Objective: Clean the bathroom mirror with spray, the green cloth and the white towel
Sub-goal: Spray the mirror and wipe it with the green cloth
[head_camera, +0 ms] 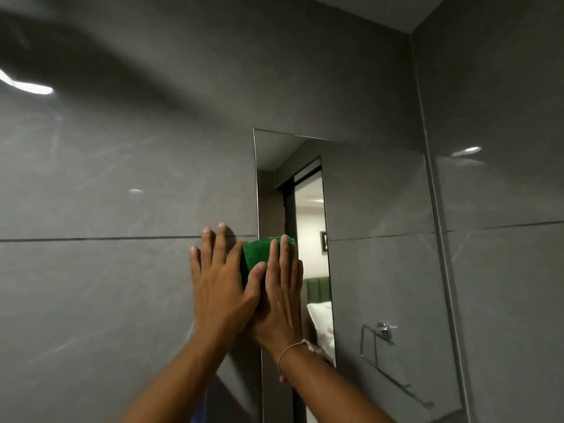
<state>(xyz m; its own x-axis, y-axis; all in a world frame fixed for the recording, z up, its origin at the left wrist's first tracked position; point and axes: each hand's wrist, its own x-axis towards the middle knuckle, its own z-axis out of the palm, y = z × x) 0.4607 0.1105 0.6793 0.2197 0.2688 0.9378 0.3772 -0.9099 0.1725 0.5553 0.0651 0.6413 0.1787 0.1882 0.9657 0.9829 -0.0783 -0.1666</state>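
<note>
The frameless mirror (378, 270) hangs on the grey tiled wall, right of centre. A folded green cloth (254, 254) lies flat against the mirror's left edge. My right hand (282, 297), with a thin bracelet at the wrist, presses on the cloth with fingers spread flat. My left hand (221, 285) lies flat partly on the wall tile, its thumb overlapping the cloth and my right hand. The spray and the white towel are not in view.
Glossy grey wall tiles (106, 193) fill the left and top. The wall corner (427, 166) runs just right of the mirror. The mirror reflects a doorway, a bed and a chrome towel holder (381, 334).
</note>
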